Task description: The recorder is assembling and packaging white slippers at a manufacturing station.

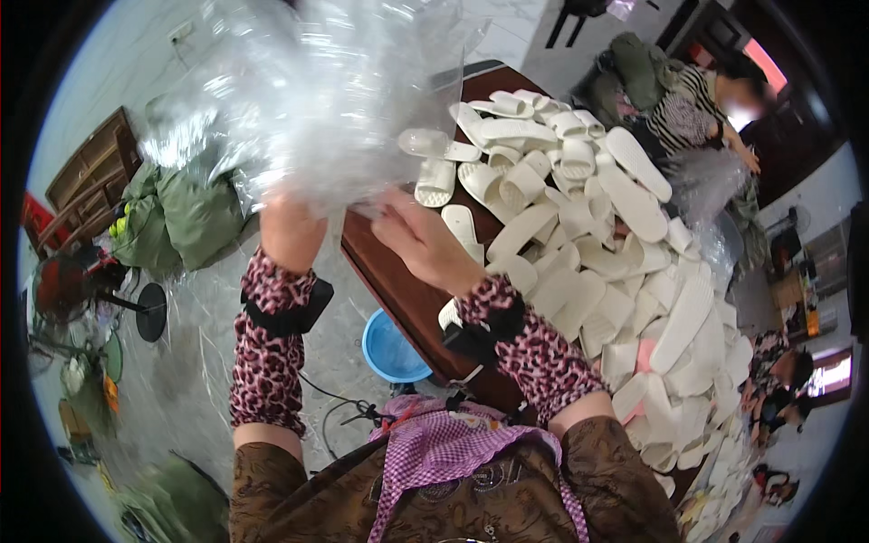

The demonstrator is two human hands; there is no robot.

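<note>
Both arms reach forward, holding up a large bundle of clear plastic bags (330, 100) that is smeared by motion. My left hand (291, 226) grips its lower edge, its fingertips covered by the shiny film. Beside it, my right hand (421, 240) is closed with curled fingers at the bundle's lower right corner. A big heap of cream-white slippers (561, 217) covers much of the dark red table (389, 290) to the right. Several slippers lie close to my right hand, near the table's left edge.
Below the table edge stands a blue basin (394, 348). Stuffed green sacks (195, 217) and a standing fan (68, 290) are at the left. A co-worker (697, 113) in stripes handles clear plastic at the far right; other people sit further along.
</note>
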